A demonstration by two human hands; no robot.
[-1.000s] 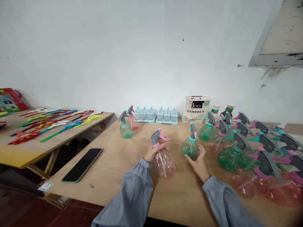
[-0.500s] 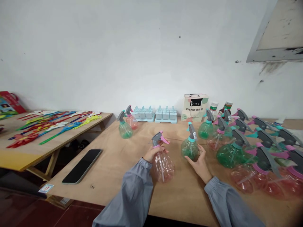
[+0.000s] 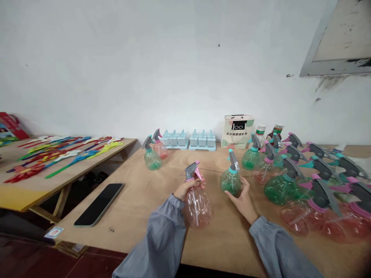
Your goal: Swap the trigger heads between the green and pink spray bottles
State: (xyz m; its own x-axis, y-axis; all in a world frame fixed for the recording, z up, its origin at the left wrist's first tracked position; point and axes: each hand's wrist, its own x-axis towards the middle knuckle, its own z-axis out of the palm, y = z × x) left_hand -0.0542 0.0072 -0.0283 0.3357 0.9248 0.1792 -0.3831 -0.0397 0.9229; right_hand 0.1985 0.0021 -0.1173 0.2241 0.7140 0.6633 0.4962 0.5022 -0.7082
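My left hand (image 3: 188, 187) is wrapped round the neck of a clear pink spray bottle (image 3: 198, 208) with a grey and pink nozzle, tilted slightly over the wooden table (image 3: 139, 204). The fingers of my right hand (image 3: 242, 197) curve round the lower right side of a green spray bottle (image 3: 230, 181), which stands upright with a grey and teal nozzle. A green bottle (image 3: 152, 159) and a pink bottle (image 3: 161, 150) stand together further back on the left.
Several pink and green spray bottles (image 3: 281, 189) crowd the right side. Light-blue molds (image 3: 203, 140) and a paper bag (image 3: 237, 133) stand by the wall. A black phone (image 3: 99, 204) lies on the left. Colourful flower-shaped items (image 3: 69, 154) cover another table.
The pink bottle in my left hand has shifted slightly and its trigger sits closer to the nozzle body. My right hand keeps its hold on the green bottle. The whole view has shifted a little.
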